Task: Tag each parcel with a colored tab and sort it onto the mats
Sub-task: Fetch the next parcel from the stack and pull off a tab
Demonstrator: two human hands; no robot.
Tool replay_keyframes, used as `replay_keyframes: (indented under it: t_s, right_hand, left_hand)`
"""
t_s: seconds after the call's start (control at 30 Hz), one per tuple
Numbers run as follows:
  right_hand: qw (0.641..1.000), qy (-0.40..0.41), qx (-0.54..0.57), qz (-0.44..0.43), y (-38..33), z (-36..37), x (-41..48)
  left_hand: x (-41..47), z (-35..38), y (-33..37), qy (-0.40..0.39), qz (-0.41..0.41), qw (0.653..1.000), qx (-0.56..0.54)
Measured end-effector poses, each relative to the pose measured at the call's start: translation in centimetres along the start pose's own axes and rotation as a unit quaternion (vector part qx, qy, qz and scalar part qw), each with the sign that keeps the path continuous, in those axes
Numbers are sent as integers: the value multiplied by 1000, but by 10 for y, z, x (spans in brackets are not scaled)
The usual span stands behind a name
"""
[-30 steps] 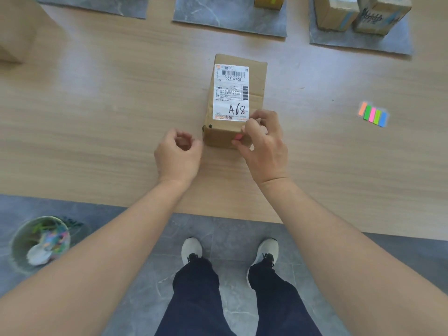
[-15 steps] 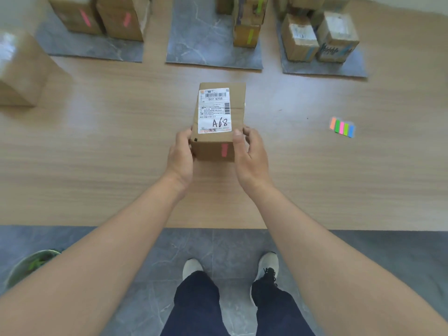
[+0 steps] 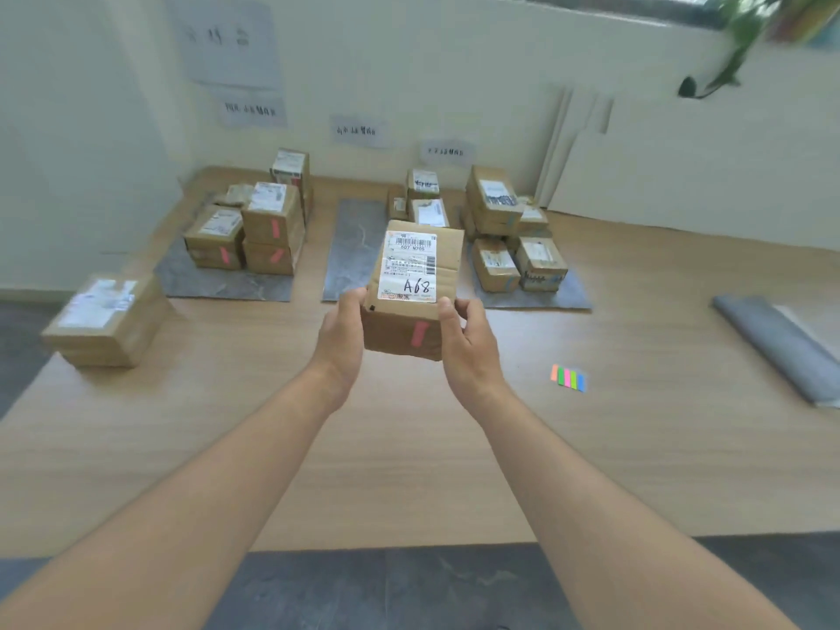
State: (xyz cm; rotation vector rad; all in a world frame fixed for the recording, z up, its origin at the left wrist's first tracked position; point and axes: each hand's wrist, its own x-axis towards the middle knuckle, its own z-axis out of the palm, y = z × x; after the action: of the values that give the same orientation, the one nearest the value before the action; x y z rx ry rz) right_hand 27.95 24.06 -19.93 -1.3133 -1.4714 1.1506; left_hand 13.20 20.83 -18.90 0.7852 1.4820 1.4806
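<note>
Lifted off the wooden surface [image 3: 409,447] since the earlier frames, the cardboard parcel marked A68 [image 3: 411,288] is now held in the air, in line with the middle mat [image 3: 354,247]. It is gripped from both sides: the left hand [image 3: 341,338] is wrapped round its left edge and the right hand [image 3: 468,343] round its right edge, with the thumbs laid on top. A pink tab [image 3: 419,333] is stuck upright on the near face, between the hands. Parcels with pink tabs [image 3: 268,229] are stacked on the left mat [image 3: 227,279], and further parcels [image 3: 513,238] are stacked on the right mat [image 3: 536,295]. A strip of colored tabs [image 3: 568,378] lies on the wood to the right of the hands. One lone parcel [image 3: 102,320] is seen at the left edge, well apart from the mats.
</note>
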Motion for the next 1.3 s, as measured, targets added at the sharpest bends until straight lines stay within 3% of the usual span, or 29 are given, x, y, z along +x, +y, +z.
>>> replay_keyframes:
  t_s: [0.37,0.67,0.97,1.3]
  right_hand:
    - [997,-41,-17,-64,-99,-60,32]
    - [987,-110,-4,-115,-136,-53,61]
    - [980,-168,18,-105,-130,57,93]
    - [993,-88,53,-61,-137,250,122]
  left_hand:
    - [-16,31,118,6,38,998,41]
    - [-7,23,151,60,62,996,4]
    - [42,-65,149,83,36,996,-19]
    - [165,-224,146,65,21,998,-3]
